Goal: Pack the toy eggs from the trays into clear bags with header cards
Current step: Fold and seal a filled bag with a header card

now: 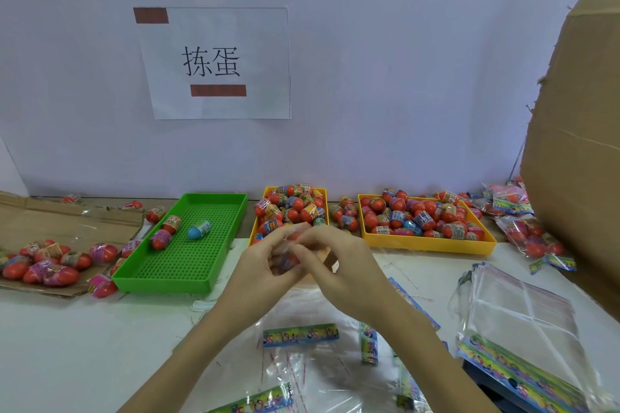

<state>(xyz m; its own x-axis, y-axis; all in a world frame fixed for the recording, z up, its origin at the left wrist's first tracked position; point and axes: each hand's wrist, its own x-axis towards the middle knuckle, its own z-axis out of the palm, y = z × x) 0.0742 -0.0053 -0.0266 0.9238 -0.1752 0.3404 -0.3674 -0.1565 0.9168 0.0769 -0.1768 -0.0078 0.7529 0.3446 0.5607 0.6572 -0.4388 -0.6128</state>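
Observation:
My left hand (265, 261) and my right hand (339, 265) meet above the table, in front of the middle tray. Both curl round a clear bag (285, 260) with red toy eggs inside; the fingers hide most of it. Behind them a yellow tray (256, 228) is heaped with red eggs (295, 208). A second yellow tray (432, 243) at the right holds several more. The green tray (188, 265) at the left holds a blue egg (198, 229) and two red ones. Empty clear bags with colourful header cards (300, 334) lie below my hands.
A stack of empty bags (523, 318) lies at the right. Filled bags (523, 228) pile up at the far right beside a large cardboard box (577, 161). Loose eggs (50, 265) rest on flat cardboard at the left. A paper sign (214, 62) hangs on the wall.

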